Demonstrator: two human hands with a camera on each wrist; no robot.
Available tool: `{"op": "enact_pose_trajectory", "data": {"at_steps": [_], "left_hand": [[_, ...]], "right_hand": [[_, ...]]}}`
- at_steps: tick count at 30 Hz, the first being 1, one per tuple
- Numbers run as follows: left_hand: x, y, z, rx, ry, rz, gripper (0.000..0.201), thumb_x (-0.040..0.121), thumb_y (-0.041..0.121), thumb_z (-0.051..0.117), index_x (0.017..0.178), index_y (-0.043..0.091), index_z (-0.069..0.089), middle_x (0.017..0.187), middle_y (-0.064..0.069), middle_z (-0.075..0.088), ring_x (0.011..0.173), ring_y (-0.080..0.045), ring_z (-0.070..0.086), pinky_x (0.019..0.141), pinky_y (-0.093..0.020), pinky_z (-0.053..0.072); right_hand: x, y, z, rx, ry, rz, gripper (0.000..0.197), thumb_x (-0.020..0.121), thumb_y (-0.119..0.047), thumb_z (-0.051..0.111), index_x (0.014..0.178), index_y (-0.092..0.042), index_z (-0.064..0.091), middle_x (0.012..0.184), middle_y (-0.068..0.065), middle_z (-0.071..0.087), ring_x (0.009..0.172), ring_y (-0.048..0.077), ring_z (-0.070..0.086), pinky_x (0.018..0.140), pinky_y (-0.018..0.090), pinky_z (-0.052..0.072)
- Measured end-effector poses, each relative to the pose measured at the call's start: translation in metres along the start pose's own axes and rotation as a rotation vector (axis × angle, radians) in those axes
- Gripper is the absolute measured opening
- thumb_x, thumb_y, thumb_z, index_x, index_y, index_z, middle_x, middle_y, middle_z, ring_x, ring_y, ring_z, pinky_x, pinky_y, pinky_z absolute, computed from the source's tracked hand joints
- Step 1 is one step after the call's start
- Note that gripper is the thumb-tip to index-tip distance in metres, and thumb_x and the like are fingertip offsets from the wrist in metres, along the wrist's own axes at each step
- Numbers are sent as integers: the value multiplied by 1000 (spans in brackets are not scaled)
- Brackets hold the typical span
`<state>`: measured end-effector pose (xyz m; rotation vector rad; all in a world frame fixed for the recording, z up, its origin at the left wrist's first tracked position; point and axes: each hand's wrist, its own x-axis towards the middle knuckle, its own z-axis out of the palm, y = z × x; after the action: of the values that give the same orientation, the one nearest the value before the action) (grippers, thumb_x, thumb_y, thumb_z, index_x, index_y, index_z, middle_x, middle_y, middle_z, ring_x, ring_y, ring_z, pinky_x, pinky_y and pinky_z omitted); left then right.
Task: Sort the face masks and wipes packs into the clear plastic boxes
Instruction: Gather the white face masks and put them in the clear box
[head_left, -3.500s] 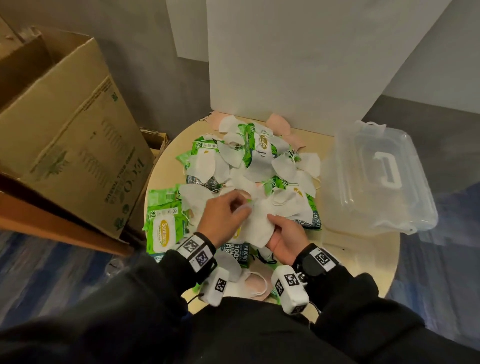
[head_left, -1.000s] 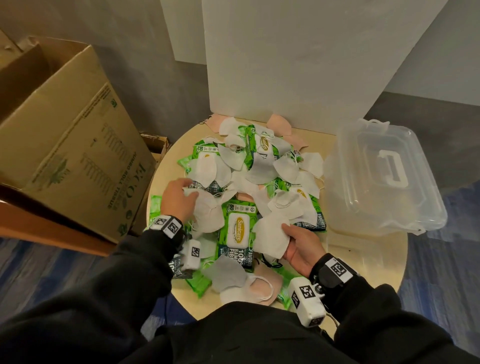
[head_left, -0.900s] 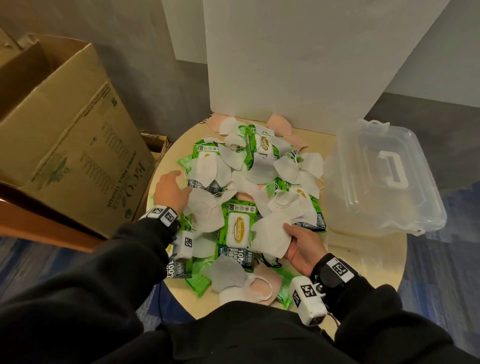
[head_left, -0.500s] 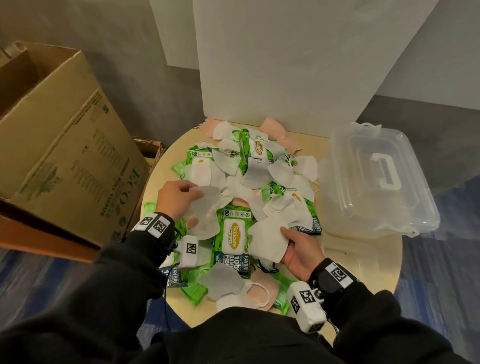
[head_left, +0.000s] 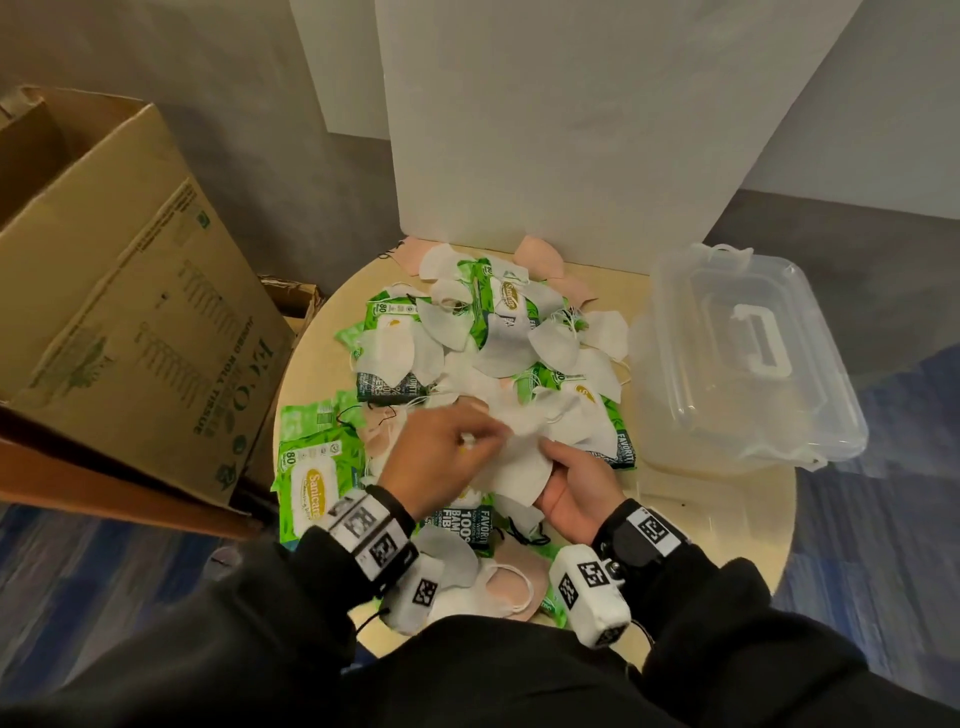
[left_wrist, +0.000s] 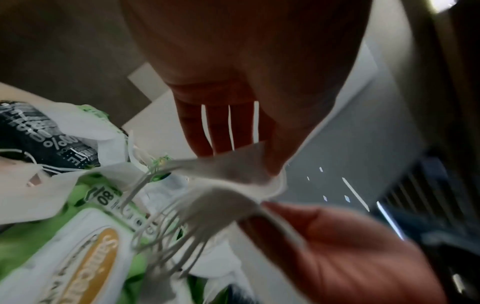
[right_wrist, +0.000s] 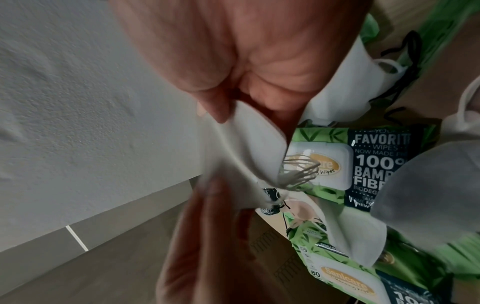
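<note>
White and pink face masks (head_left: 395, 348) and green wipes packs (head_left: 309, 488) lie heaped on a round table (head_left: 717, 519). My right hand (head_left: 556, 467) grips a small stack of white masks (head_left: 519, 470) at the near side of the heap. My left hand (head_left: 483, 441) pinches another white mask (left_wrist: 233, 168) and holds it against that stack. In the right wrist view my right thumb and fingers pinch the folded mask edge (right_wrist: 254, 148), ear loops dangling. The clear plastic box (head_left: 737, 364) stands at the table's right with its lid on, apart from both hands.
A large open cardboard box (head_left: 130, 312) leans at the table's left. A white board (head_left: 571, 130) stands upright behind the heap. More masks (head_left: 498, 582) lie at the near edge by my wrists. Bare tabletop shows in front of the clear box.
My left hand picked a white mask from the left side of the heap and carried it right, onto the stack in my right hand. The right hand stayed in place.
</note>
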<state>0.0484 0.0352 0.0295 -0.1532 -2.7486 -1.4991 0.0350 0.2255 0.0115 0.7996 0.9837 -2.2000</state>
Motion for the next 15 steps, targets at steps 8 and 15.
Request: {"op": "enact_pose_trajectory", "data": {"at_steps": [8, 15], "left_hand": [[-17, -9, 26, 297, -111, 237, 31, 93, 47, 59, 98, 27, 83, 95, 10, 72, 87, -14, 67, 69, -37, 55], [-15, -3, 26, 325, -9, 269, 32, 96, 46, 57, 97, 27, 82, 90, 10, 72, 82, -15, 68, 62, -36, 54]], "right_hand": [[-5, 2, -2, 9, -72, 1, 33, 106, -12, 43, 126, 5, 63, 116, 26, 71, 91, 32, 75, 75, 42, 64], [-3, 6, -1, 8, -54, -9, 38, 106, -15, 44, 137, 1, 58, 128, 25, 67, 107, 33, 70, 83, 43, 62]]}}
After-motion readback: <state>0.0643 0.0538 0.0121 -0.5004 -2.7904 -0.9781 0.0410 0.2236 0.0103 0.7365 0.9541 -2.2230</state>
